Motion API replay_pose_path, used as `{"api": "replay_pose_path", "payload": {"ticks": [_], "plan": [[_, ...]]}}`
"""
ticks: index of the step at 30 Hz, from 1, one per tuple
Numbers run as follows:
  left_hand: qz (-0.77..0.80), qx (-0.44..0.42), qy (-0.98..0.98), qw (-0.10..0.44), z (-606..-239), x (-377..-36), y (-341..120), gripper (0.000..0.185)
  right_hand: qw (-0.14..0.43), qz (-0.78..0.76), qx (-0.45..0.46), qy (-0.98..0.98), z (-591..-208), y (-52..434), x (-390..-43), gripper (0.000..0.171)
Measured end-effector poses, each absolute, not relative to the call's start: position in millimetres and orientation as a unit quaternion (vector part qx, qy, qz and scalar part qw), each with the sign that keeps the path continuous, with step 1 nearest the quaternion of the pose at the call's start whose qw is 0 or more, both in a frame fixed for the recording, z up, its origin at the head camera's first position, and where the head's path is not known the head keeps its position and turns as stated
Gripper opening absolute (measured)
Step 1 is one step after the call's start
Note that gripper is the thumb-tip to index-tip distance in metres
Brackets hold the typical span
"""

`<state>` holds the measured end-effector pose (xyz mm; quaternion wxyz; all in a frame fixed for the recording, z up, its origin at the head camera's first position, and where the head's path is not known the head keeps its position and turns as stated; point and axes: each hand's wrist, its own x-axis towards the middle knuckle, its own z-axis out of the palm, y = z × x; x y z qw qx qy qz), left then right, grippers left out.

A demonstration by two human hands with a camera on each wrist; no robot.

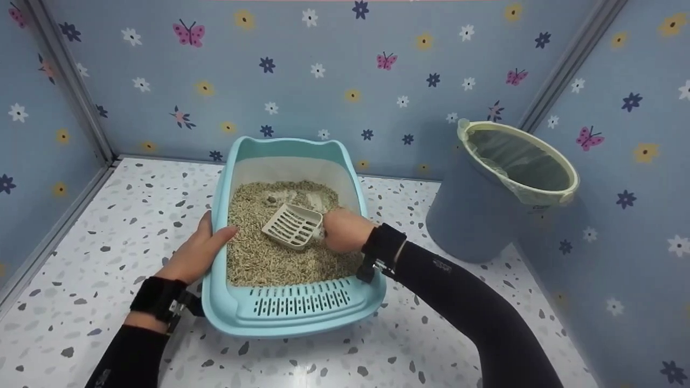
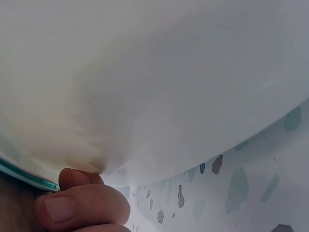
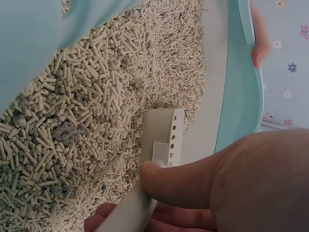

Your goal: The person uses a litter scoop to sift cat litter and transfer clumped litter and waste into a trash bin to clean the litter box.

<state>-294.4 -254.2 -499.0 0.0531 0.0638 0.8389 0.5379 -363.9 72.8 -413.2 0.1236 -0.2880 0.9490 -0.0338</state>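
A light blue litter tray (image 1: 294, 315) full of beige pellet litter (image 1: 259, 258) stands on the speckled floor. My right hand (image 1: 342, 230) grips the handle of a white slotted scoop (image 1: 292, 225) whose head lies on the litter near the middle. In the right wrist view my thumb presses on the scoop (image 3: 164, 145) handle above the litter (image 3: 96, 111), which holds some grey clumps. My left hand (image 1: 200, 253) holds the tray's left rim, thumb over the edge; in the left wrist view its fingers (image 2: 82, 205) curl under the tray's white side wall (image 2: 154, 72).
A blue bin (image 1: 485, 210) with a pale liner and cream rim stands to the right of the tray, close to the corner. Flowered blue walls close in at the back and on both sides. The speckled floor (image 1: 97, 258) spreads left of the tray and in front of it.
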Motion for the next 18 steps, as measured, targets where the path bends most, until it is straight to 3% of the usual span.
{"api": "replay_pose_path", "payload": {"ticks": [7,10,18], "plan": [[0.534,0.059,0.841,0.058,-496,-293,-254,0.101,0.153,-0.059,-0.267,0.95,-406,77,-360,0.019],[0.541,0.058,0.837,0.061,-495,-292,-254,0.102,0.153,-0.095,-0.277,0.944,-391,86,-359,0.024],[0.545,0.062,0.834,0.063,-499,-293,-255,0.101,0.064,-0.233,-0.256,0.936,-359,139,-377,0.029]]}}
